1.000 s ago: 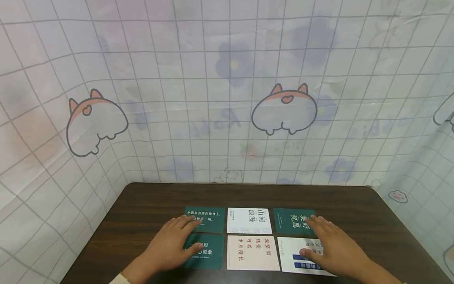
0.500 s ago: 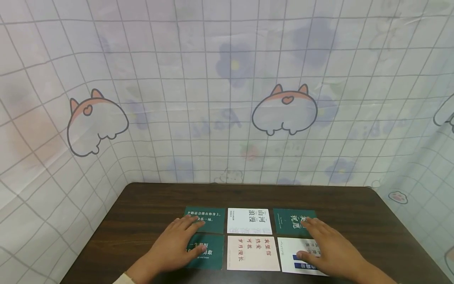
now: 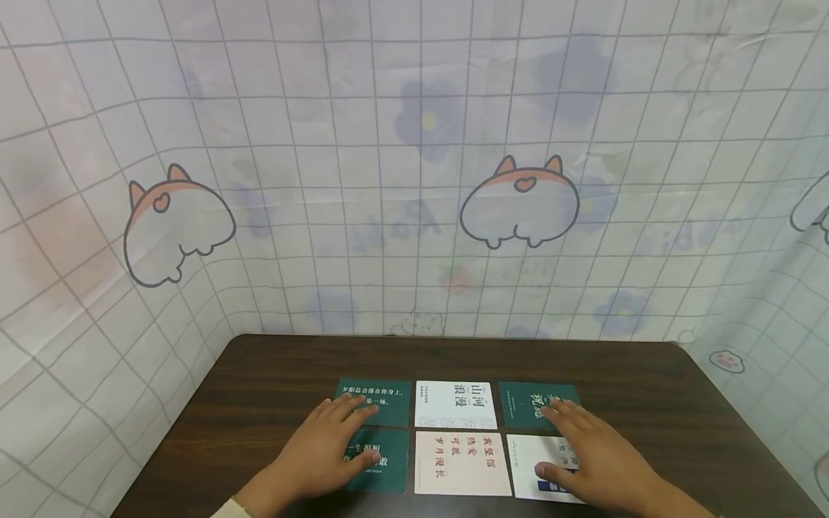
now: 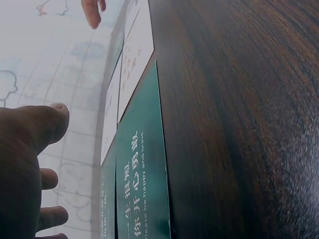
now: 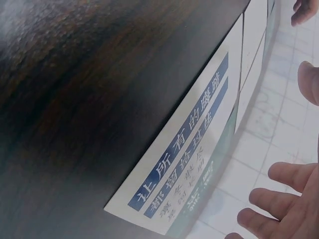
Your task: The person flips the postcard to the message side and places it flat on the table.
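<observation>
Postcards lie flat in two rows of three. At the left, my left hand point(image 3: 317, 450), fingers spread, hovers over a green card point(image 3: 391, 399) in the far row and another green card point(image 3: 388, 483) in the near row. My right hand point(image 3: 605, 457) hangs likewise above a green card point(image 3: 514, 396) and a white card with blue bars point(image 3: 526, 483). Between the hands are a white card point(image 3: 440, 403) and a pale pink card point(image 3: 463, 464). Both wrist views show a gap under the fingers; neither hand holds anything. My hands partly cover the outer cards' print in the head view.
The dark wood-grain table point(image 3: 272, 367) extends around the cards on every side. A pale grid-patterned cloth point(image 3: 363, 180) with cartoon animal prints encloses the table at the back and both sides.
Both hands have drifted slightly inward, the left one to the right and the right one to the left. The cards stay in place.
</observation>
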{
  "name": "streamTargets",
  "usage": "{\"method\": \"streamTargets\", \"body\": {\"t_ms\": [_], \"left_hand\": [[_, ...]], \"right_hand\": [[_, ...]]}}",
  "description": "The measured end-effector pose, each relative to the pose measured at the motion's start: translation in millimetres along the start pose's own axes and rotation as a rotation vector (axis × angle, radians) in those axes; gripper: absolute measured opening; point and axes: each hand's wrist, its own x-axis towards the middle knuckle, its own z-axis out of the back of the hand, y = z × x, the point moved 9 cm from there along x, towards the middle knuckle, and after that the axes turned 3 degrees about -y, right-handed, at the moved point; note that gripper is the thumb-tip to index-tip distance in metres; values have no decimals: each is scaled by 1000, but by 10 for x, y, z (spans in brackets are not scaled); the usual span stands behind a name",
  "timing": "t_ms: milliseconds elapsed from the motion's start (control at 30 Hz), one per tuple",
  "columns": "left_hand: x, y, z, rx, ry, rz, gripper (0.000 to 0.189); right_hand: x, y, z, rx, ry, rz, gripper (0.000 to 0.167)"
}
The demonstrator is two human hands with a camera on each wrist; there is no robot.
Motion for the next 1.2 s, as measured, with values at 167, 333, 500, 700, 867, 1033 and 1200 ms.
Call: {"method": "streamTargets", "body": {"t_ms": [167,333,500,700,867,1033,1200], "left_hand": [[0,-14,-14,2,-13,-9,67],[5,-31,-39,2,-6,-19,68],[19,-51,-77,-1,27,-20,69],[32,-81,-90,-6,42,-27,68],[42,-86,-104,-4,46,-36,68],[52,-90,-130,-3,44,-43,68],[58,-82,-169,2,61,-36,69]], "right_hand": [[10,19,-25,-4,8,-1,89],[18,29,-62,2,21,-6,90],[25,36,-80,12,21,-4,92],[33,72,-92,20,7,11,92],[56,81,-121,23,24,-1,91],[64,92,-131,32,31,2,91],[73,111,-150,39,36,4,90]]}}
